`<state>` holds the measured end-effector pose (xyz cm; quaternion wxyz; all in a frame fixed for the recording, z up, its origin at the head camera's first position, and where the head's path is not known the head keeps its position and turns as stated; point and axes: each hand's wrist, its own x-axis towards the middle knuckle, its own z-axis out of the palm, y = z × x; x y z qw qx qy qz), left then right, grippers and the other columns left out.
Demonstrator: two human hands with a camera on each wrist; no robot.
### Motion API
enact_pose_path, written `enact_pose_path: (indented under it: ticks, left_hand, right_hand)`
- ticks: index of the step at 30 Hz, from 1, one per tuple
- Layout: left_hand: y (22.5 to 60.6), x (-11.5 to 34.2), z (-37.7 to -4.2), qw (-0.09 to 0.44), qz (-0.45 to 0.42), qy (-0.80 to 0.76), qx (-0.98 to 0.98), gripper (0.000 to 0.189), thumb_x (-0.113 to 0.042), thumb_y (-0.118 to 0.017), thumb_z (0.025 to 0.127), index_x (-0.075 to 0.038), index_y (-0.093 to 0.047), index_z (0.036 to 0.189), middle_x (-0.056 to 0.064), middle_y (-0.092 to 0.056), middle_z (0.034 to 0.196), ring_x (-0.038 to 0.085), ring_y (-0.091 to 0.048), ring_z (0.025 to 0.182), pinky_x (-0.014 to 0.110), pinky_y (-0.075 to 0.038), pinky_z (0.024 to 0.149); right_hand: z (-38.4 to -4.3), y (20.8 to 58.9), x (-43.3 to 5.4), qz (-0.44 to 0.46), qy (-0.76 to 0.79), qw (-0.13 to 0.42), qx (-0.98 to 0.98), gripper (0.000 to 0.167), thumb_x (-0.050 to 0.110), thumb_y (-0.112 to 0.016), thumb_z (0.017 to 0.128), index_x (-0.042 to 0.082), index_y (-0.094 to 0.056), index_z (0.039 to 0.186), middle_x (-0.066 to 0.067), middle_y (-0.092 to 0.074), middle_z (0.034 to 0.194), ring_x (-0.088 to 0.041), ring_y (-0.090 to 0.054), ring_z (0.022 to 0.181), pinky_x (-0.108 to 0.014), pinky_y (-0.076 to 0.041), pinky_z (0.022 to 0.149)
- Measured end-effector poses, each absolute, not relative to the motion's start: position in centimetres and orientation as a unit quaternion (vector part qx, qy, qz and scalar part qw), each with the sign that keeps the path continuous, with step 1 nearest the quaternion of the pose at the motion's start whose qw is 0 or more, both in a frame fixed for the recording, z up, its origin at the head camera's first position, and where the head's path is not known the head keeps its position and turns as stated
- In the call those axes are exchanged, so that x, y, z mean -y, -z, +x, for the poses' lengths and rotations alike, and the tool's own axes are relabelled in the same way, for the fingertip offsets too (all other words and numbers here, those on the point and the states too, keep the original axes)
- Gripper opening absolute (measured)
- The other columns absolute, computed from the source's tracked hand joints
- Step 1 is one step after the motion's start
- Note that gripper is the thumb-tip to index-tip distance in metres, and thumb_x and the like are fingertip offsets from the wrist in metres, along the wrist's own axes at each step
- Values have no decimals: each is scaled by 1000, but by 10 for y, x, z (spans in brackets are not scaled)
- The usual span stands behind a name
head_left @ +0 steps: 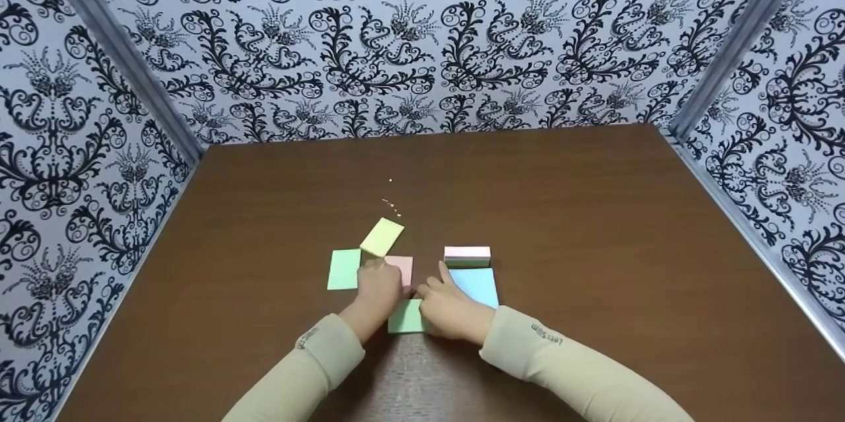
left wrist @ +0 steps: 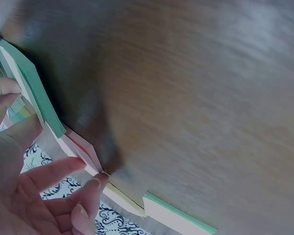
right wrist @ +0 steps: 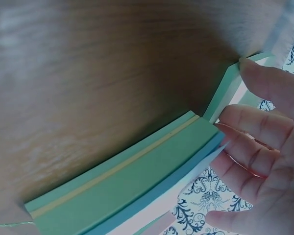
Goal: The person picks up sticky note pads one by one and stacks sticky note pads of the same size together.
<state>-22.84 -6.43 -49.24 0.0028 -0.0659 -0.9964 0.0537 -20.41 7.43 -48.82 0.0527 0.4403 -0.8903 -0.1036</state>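
Observation:
My left hand (head_left: 379,284) lies over the near left part of a pink sticky-note pad (head_left: 401,267). In the left wrist view its thumb and fingers span the near edge of that pad (left wrist: 81,147), the thumb right beside a green pad. My right hand (head_left: 452,308) grips this near green sticky-note pad (head_left: 404,317), covering its right end. Its thumb and forefinger lie along the green pad (right wrist: 225,90) in the right wrist view, the other fingers close to a layered stack. A blue pad (head_left: 476,284) sits beside the right hand.
Beyond the blue pad stands a pink-topped, layered stack (head_left: 467,255). A yellow pad (head_left: 383,237) lies tilted beyond the left hand, and another green pad (head_left: 344,269) lies to its left. Small pale scraps (head_left: 391,205) dot the brown table (head_left: 561,197). Patterned walls (head_left: 422,45) enclose the table.

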Motion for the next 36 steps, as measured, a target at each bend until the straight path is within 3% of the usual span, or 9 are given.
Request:
enact_pose_path:
  ticks: [11, 19, 26, 32, 36]
  left_hand:
    - [493, 82, -234, -2, -129, -25, 991, 29, -32, -65, 80, -7, -64, 96, 17, -62, 90, 33, -54, 88, 44, -46, 73]
    - [494, 94, -236, 24, -204, -38, 978, 25, -29, -71, 76, -8, -64, 88, 11, -57, 90, 29, -54, 83, 40, -46, 71]
    - [496, 101, -244, 13, -234, 0, 972, 44, -30, -71, 77, -9, -58, 114, 13, -58, 108, 33, -54, 93, 42, -45, 79]
    - [491, 97, -248, -23, -202, 12, 979, 44, -41, -75, 70, -5, -61, 91, 12, -58, 100, 30, -52, 88, 42, -44, 76]
    - [489, 96, -254, -40, -198, 17, 979, 48, -40, -79, 65, -3, -61, 90, 12, -57, 91, 29, -52, 83, 41, -45, 76]
  right_hand:
    - [-206, 489, -75, 444, 108, 57, 888, 15, 29, -69, 72, 16, -67, 66, 0, -61, 86, -20, -51, 84, -57, -32, 96]
    - [-205, 487, -75, 444, 88, 57, 890, 15, 24, -68, 72, 15, -64, 61, 1, -57, 80, -18, -50, 78, -58, -32, 95]
    - [-204, 487, -75, 442, 77, 50, 892, 16, 21, -65, 74, 14, -64, 60, 0, -59, 82, -20, -52, 80, -59, -31, 96]
    - [-202, 487, -73, 424, 80, 35, 901, 15, 21, -64, 76, 14, -64, 62, 0, -59, 84, -20, -52, 81, -61, -27, 98]
    - [-201, 487, -73, 416, 75, 46, 905, 17, 20, -63, 76, 14, -63, 60, -1, -59, 83, -20, -52, 78, -62, -25, 98]
